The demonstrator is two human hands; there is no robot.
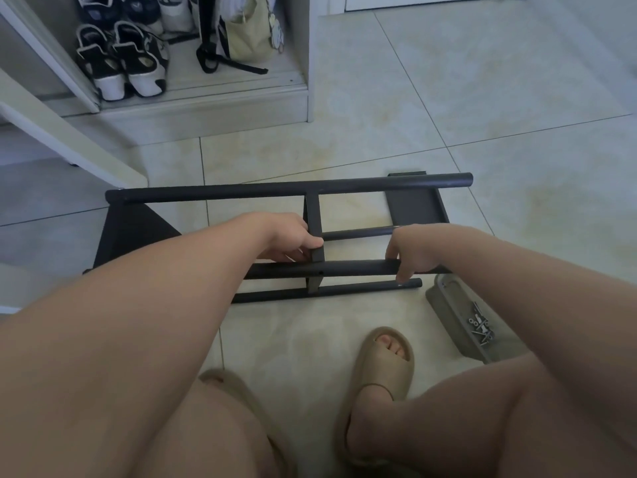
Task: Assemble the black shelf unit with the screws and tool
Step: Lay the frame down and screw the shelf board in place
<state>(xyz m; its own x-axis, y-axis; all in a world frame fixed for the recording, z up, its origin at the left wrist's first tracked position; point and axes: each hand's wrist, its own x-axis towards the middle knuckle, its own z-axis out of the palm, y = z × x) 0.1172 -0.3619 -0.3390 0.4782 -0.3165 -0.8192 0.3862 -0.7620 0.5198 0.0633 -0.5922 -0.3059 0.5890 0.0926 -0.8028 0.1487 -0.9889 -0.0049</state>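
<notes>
Item: black shelf unit, part-built, lying on its side on the pale tiled floor, its long tubes running left to right straight ahead of me. Far tube uppermost; a triangular black panel at the left end, a flat panel at the right end. My left hand: fingers and thumb wrapped round the upright middle panel at the unit's centre. My right hand: fingers curled over the near tube, which has a small hole showing; one fingertip points down to the right end of the lowest tube nearest me. Screws: a loose pile in a grey tray on the floor, near right, just beside my right forearm. Tan sandal on my foot, near centre. Far left: an open cupboard with black-and-white shoes and a pale bag.
</notes>
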